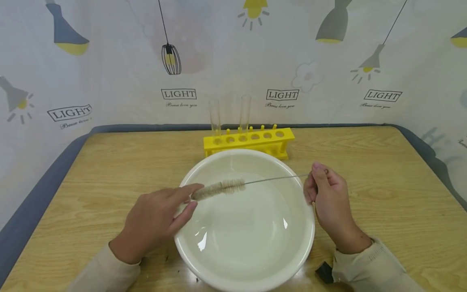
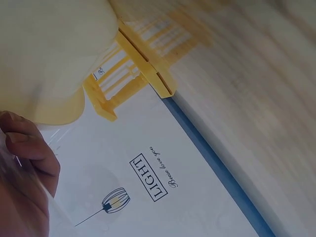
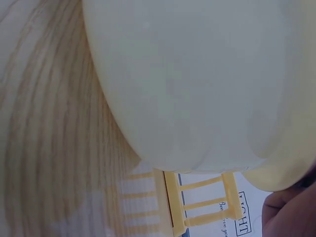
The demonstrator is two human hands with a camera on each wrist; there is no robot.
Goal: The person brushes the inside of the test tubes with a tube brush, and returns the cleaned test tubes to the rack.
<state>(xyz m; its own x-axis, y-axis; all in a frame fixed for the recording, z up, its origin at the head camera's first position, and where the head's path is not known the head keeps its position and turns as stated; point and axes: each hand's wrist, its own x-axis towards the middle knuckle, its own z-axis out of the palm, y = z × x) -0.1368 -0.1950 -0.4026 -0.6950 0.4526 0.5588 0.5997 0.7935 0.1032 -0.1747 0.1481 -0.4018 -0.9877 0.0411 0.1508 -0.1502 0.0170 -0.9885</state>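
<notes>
My left hand (image 1: 157, 221) pinches a clear glass tube (image 2: 11, 165) between thumb and fingers at the basin's left side. Pale bristles of a test tube brush (image 1: 235, 185) reach up to those fingers, with their front part apparently inside the tube. The brush's thin twisted-wire handle runs right, where my right hand (image 1: 330, 198) pinches it near its looped end. Beneath the brush is a round white basin (image 1: 244, 282) with water in it. Only a few fingertips of the right hand show in the right wrist view.
Behind the basin stands a yellow test tube rack (image 1: 248, 138) holding two clear test tubes (image 1: 245, 113). A small black object (image 1: 324, 272) lies by the right sleeve. The wooden table (image 1: 394, 194) meets a patterned curtain (image 1: 226, 61) at the back.
</notes>
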